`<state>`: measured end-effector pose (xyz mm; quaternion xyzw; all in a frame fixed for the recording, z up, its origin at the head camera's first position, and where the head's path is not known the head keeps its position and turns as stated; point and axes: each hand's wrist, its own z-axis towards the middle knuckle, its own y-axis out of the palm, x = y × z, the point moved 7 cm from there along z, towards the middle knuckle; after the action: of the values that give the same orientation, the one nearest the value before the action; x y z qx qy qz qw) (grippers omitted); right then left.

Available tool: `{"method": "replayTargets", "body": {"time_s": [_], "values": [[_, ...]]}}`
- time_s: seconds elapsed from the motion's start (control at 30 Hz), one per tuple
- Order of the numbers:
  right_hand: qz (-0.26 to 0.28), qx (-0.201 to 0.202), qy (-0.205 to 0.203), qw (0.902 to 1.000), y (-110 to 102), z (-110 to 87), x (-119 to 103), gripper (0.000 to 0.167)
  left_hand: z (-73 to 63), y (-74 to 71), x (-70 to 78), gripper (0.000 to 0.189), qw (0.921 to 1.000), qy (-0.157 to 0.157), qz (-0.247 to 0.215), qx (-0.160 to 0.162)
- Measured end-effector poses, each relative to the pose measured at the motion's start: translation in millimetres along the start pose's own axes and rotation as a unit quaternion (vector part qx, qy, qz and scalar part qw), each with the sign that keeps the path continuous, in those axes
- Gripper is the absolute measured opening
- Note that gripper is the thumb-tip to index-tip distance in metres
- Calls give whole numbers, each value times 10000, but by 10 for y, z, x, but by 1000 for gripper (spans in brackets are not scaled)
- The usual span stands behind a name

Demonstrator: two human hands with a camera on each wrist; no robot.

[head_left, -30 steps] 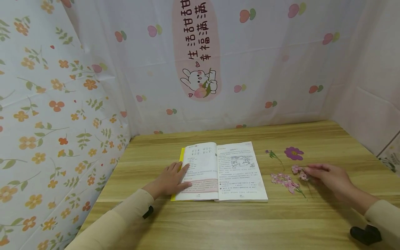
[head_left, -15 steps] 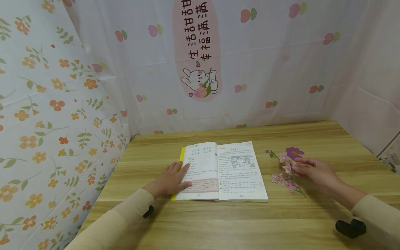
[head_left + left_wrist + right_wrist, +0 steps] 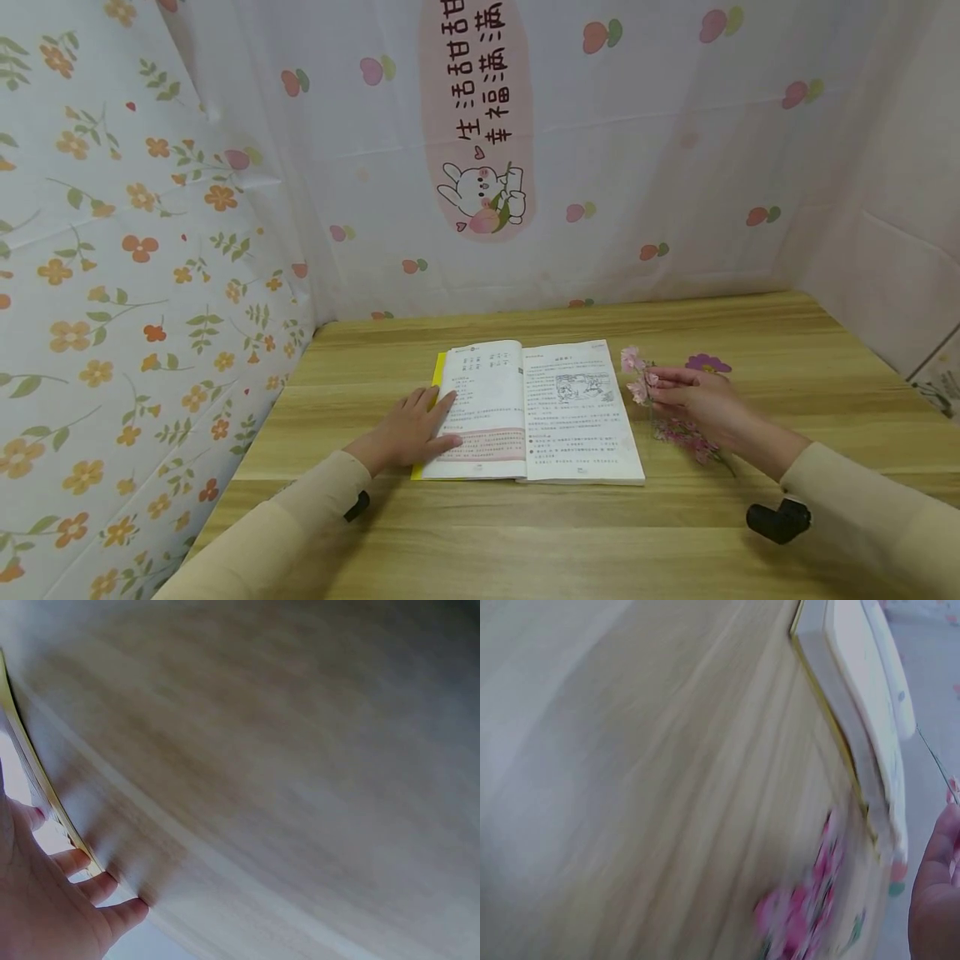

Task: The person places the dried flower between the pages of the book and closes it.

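An open book (image 3: pixel 573 450) with a yellow cover edge lies on the wooden table. My left hand (image 3: pixel 405 429) rests on its left page, fingers straight, some tips over the outer edge; the left wrist view shows the fingers (image 3: pixel 97 887) at that edge. With the fingertips of my right hand (image 3: pixel 705 400) I pinch a light pink flower sprig (image 3: pixel 634 360) beside the book's right edge. In the right wrist view its thin stem (image 3: pixel 934 756) shows past my right hand (image 3: pixel 936 892).
Under and beside my right hand lie a pink flower spray (image 3: pixel 693 442) and a purple flower (image 3: pixel 707 363), both partly hidden by it. The wooden table (image 3: pixel 480 542) meets a patterned cloth (image 3: pixel 360 275) at the back and sides.
My right hand has carried the light pink sprig leftward, from over the loose flowers to the book's right edge. The left hand has stayed on the page.
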<state>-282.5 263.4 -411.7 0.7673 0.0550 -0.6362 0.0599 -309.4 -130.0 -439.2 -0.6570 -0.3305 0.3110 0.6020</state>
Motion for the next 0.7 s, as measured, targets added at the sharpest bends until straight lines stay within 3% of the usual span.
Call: {"method": "replayTargets", "body": {"time_s": [0.17,0.47,0.7], "values": [[167,-48,117,9998,273,128,-20,57,-3,-2,-6,79,10000,40,-83,23],[182,-236,34,9995,684,339,-20,44,10,7,-9,81,9999,-23,65,-138],[-7,-47,178,9998,885,478,40,35,10,-10,8,80,9999,-6,40,-106]]}}
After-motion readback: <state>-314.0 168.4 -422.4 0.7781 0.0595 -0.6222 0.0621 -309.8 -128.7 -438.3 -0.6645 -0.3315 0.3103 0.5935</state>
